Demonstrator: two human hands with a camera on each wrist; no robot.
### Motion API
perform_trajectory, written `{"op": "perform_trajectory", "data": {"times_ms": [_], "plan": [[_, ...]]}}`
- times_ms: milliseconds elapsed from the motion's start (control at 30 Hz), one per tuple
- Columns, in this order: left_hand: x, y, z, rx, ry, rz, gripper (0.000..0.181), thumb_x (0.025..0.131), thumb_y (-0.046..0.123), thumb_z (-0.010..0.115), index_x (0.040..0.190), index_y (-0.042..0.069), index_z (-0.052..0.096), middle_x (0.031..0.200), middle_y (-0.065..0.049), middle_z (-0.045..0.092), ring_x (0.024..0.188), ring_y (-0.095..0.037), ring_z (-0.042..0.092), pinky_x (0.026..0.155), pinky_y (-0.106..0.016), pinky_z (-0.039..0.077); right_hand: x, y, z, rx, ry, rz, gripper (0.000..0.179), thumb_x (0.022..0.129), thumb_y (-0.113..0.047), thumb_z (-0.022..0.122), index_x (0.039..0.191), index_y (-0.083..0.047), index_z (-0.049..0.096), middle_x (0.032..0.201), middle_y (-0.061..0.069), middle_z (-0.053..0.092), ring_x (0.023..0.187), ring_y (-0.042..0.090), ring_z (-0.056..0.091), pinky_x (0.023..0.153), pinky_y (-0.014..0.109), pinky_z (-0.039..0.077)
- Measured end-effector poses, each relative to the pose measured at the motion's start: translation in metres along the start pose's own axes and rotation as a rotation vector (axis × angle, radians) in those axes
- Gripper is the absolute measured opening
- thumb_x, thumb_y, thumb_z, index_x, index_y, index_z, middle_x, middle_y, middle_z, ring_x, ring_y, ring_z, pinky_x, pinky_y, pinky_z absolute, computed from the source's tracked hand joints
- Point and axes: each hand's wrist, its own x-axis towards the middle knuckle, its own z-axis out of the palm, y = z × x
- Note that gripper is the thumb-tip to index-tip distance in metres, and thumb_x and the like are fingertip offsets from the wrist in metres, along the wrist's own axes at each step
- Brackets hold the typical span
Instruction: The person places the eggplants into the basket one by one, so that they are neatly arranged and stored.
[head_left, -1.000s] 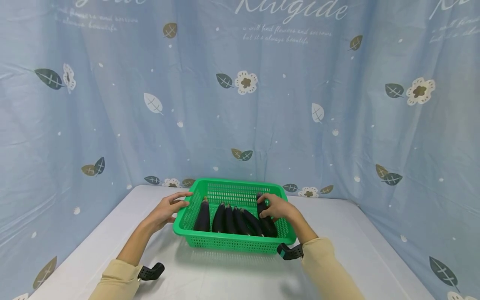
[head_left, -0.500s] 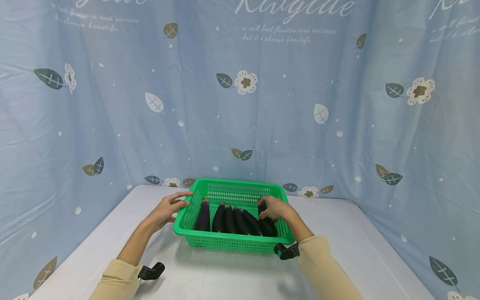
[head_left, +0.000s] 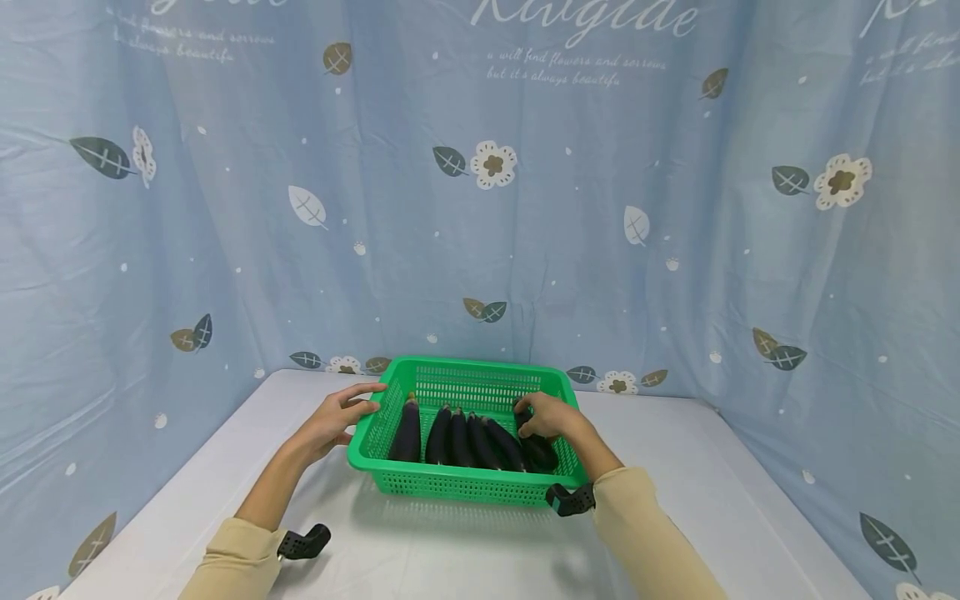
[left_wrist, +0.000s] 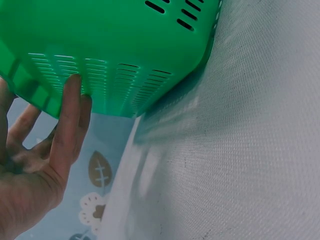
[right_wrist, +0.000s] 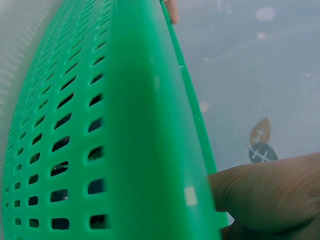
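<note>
A green plastic basket (head_left: 468, 485) with slotted walls holds several dark purple eggplants (head_left: 460, 437) lying side by side. My left hand (head_left: 330, 425) holds the basket's left rim, and in the left wrist view two fingers (left_wrist: 71, 110) rest against the outer wall below it. Reaching in over the right end, my right hand (head_left: 553, 417) grips the upper part of the rightmost eggplant (head_left: 540, 454) between thumb and fingers. In the right wrist view the basket wall (right_wrist: 65, 125) hides most of that hand and the eggplant it grips.
The basket stands on a white-covered table (head_left: 450, 558). Behind it and along both sides hangs a light blue curtain (head_left: 390, 250) printed with leaves and flowers. A black wrist camera (head_left: 303, 542) sits on the left forearm, another camera (head_left: 570, 500) on the right.
My right hand has moved slightly left and lower on the rightmost eggplant, whose top end now sits lower and whose bottom end has shifted slightly right. My left hand and the basket stay put.
</note>
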Motion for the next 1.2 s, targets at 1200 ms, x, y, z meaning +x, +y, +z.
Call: {"op": "perform_trajectory", "data": {"times_ms": [1200], "plan": [[-0.004, 0.002, 0.001, 0.074, 0.012, 0.013, 0.058, 0.095, 0.04, 0.064, 0.147, 0.022, 0.046, 0.155, -0.02, 0.036, 0.139, -0.046, 0.038, 0.082, -0.05, 0.057, -0.018, 0.0, 0.002, 0.054, 0.017, -0.075, 0.045, 0.094, -0.021, 0.067, 0.134, -0.004, 0.054, 0.128, 0.02, 0.059, 0.08, 0.028, 0.068, 0.068, 0.042, 0.058]]}}
